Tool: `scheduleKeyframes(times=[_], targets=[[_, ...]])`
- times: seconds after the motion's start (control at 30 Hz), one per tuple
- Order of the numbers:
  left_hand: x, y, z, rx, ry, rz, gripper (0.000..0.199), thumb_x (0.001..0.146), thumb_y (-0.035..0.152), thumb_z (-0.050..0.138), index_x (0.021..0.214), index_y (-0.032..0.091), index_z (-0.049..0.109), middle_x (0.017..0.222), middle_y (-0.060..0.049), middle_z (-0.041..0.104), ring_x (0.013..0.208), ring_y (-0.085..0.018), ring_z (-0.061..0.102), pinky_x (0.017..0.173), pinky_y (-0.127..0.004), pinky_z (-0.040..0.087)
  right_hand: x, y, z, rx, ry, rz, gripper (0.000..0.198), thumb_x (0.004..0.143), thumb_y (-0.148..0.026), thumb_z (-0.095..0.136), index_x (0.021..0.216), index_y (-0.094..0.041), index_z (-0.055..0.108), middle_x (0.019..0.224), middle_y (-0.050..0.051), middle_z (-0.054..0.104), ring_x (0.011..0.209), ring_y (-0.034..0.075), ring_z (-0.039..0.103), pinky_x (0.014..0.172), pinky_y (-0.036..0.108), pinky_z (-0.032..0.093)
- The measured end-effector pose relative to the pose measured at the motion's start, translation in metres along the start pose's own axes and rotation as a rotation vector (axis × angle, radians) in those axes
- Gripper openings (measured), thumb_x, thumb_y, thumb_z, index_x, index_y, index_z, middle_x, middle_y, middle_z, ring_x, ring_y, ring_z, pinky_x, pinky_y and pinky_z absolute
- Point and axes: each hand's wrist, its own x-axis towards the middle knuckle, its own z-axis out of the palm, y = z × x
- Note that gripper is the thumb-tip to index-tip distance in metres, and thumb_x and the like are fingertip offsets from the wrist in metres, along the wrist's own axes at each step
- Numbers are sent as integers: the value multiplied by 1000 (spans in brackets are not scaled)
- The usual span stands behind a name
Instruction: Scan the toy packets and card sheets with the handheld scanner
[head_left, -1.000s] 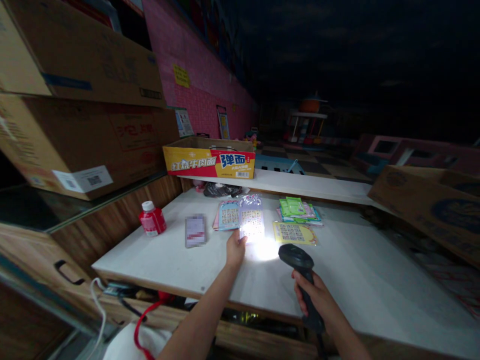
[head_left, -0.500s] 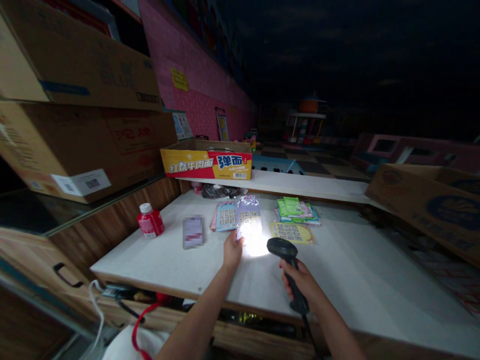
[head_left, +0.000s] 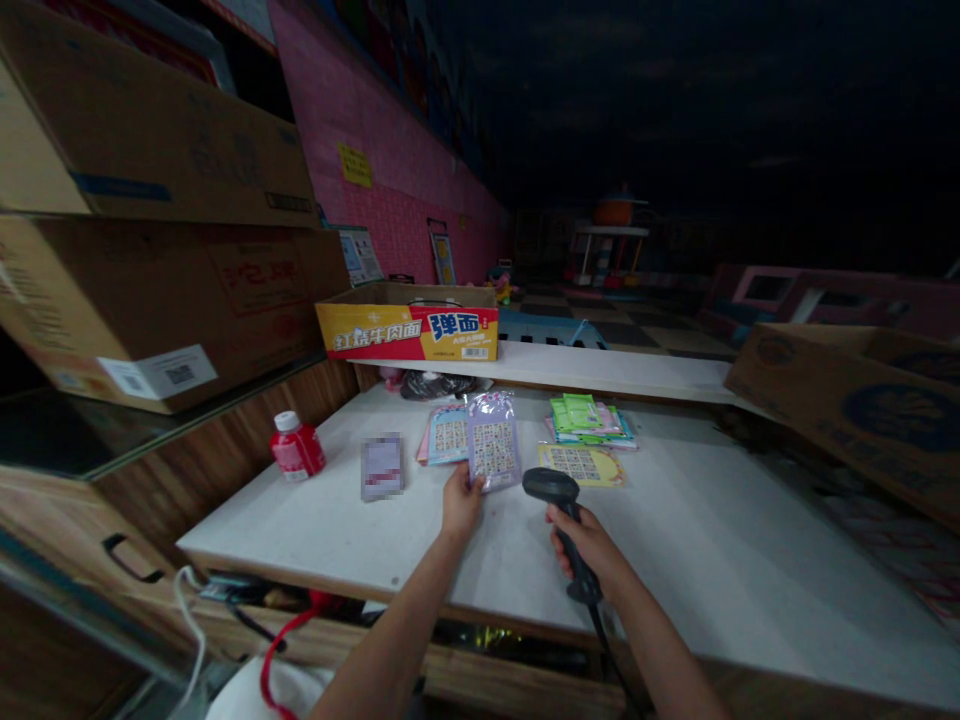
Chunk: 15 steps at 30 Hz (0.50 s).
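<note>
My left hand (head_left: 460, 497) pinches the lower left corner of a purple sticker sheet (head_left: 494, 445) in a clear sleeve, tilted up from the table. My right hand (head_left: 589, 550) is wrapped round the handle of a black barcode scanner (head_left: 552, 487), whose head points left towards the sheet. Just behind the purple sheet lies a blue sticker sheet (head_left: 448, 436), partly covered, with a pink edge under it. Beyond the scanner rests a yellow sticker sheet (head_left: 581, 464). Behind that is a pile of green and other coloured packets (head_left: 589, 417).
On the white table (head_left: 315, 530) stand a red bottle (head_left: 297, 448) and a blurred flat item (head_left: 382, 467). A noodle carton (head_left: 409, 325) sits on the back ledge. Cardboard boxes (head_left: 187, 300) are stacked left; an open box (head_left: 847, 390) stands right. The scanner's cord (head_left: 611, 650) hangs over the front edge.
The scanner's bright light on the purple sheet and table has gone out. The scanner has shifted slightly left, and the sheet's printed grid now shows clearly.
</note>
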Motion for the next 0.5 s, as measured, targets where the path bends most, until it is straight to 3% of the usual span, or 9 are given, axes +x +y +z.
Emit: scheduleKeyframes(times=[0.2, 0.3, 0.4, 0.5], targets=[[-3, 15, -2, -139, -71, 9, 40, 71, 43, 66, 99, 16, 60, 105, -8, 70, 100, -23, 63, 89, -35, 50, 8, -7, -55, 320, 9, -75, 49, 68, -62, 69, 89, -19, 57, 52, -6, 51, 37, 7, 40, 33, 17, 32], [-3, 19, 3, -236, -125, -30, 45, 67, 44, 70, 99, 17, 56, 90, -4, 69, 84, -19, 65, 76, -30, 52, 10, -5, -88, 557, 32, -137, 43, 69, -57, 72, 84, -19, 57, 52, -8, 45, 38, 5, 34, 33, 14, 29], [4, 21, 18, -271, -91, -90, 43, 65, 46, 71, 93, 18, 54, 76, 1, 65, 68, -14, 61, 64, -25, 49, 10, 2, -110, 756, 63, -187, 37, 70, -49, 74, 82, -19, 57, 55, -8, 41, 41, 4, 33, 35, 12, 31], [18, 22, 43, -220, -24, -94, 39, 67, 48, 67, 89, 17, 57, 74, 1, 63, 66, -13, 58, 63, -24, 47, 9, 7, -119, 881, 97, -236, 34, 70, -45, 76, 82, -20, 56, 57, -8, 38, 43, 4, 35, 37, 12, 34]])
